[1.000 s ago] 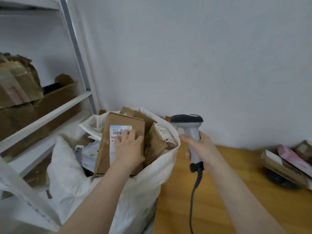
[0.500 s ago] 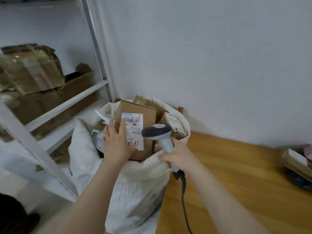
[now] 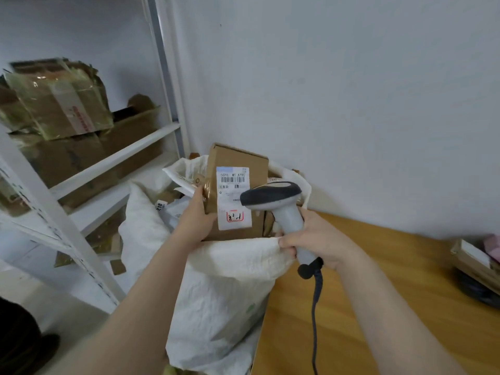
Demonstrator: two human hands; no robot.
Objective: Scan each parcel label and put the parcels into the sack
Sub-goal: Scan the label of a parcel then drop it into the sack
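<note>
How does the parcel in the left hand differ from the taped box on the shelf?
The parcel stands slim, smooth and upright in the sack mouth, white label showing; the shelf box is bulkier, crumpled and tilted. Glossy tape covers the shelf box but only the parcel's edge. Both are brown cardboard.

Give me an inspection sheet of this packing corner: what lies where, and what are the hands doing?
Surface: wooden table at the right, against the wall.
Job's things: brown parcel upright in the mouth of the white sack, label facing the camera; scanner held just before the label.
Clutter: stacked packages at the table's far right edge.
Grippers: left hand grips the parcel's left edge; right hand grips the scanner's handle.
Cables: dark cable hangs from the scanner's handle over the table.
Surroundings: white shelving rack with cardboard boxes at left; plain white wall behind.
</note>
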